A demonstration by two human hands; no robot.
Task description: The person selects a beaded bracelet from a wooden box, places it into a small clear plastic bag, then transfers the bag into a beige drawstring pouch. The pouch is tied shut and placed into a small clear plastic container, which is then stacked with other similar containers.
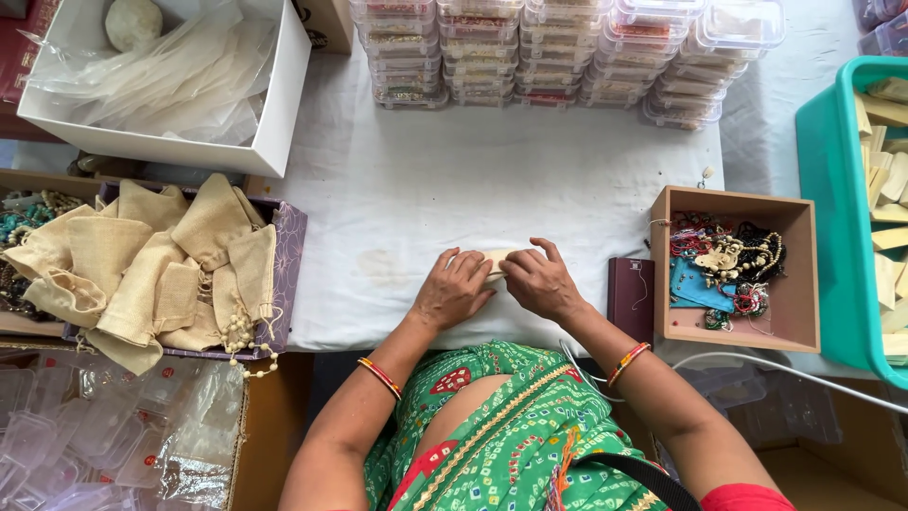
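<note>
Both hands rest together on the white-covered table [473, 189], pressed over one small cream pouch [494, 257]. The left hand [452, 289] lies flat with its fingers curled onto the pouch's near left part; the right hand [539, 281] covers its right part, fingertips pinching down on the edge. The pouch sits under and between the two sets of fingertips, only its top strip showing; whether either hand has truly closed on it cannot be told.

Just right of the right hand lies one small maroon case [630, 295], and beyond that one open brown box [799, 274] holding a tangle of beads and trinkets. Further right stands one teal bin [825, 189] of cream cards.

Left of the left hand, well apart, one patterned purple tray [288, 255] carries a heap of beige drawstring pouches [156, 270], too overlapped to count. Below it lies a pile of clear plastic packets [85, 445].

Far beyond the hands, stacked clear lidded containers [558, 52] stand in about five columns. To the far left, one white box [279, 104] holds crumpled clear bags.
</note>
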